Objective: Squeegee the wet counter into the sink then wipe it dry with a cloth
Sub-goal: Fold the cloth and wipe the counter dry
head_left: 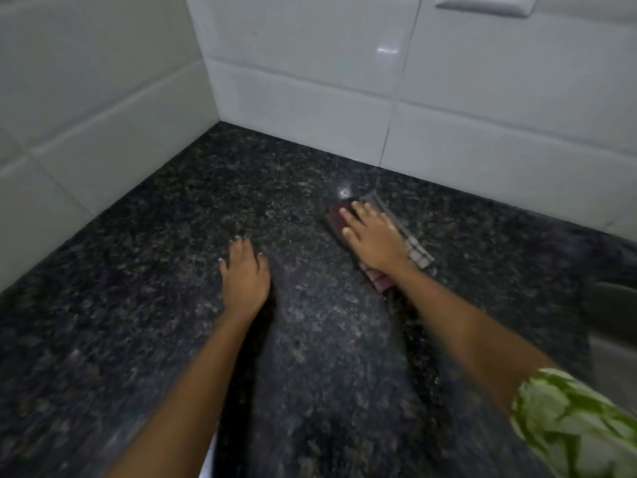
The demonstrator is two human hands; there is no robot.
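Note:
A dark speckled granite counter point(155, 270) fills the view, set into a corner of white tiled walls. My right hand point(370, 236) presses flat on a folded checked cloth point(417, 251), red and white, lying on the counter right of centre. The cloth shows around the fingers and behind the wrist. My left hand point(244, 274) rests palm down on the bare counter, fingers spread, holding nothing. The steel sink point(613, 315) shows only as an edge at the far right. No squeegee is in view.
White wall tiles point(310, 81) rise behind and to the left of the counter and meet in a corner. A white switch plate point(482, 3) sits on the back wall at the top. A green-patterned sleeve point(568, 426) covers my right upper arm.

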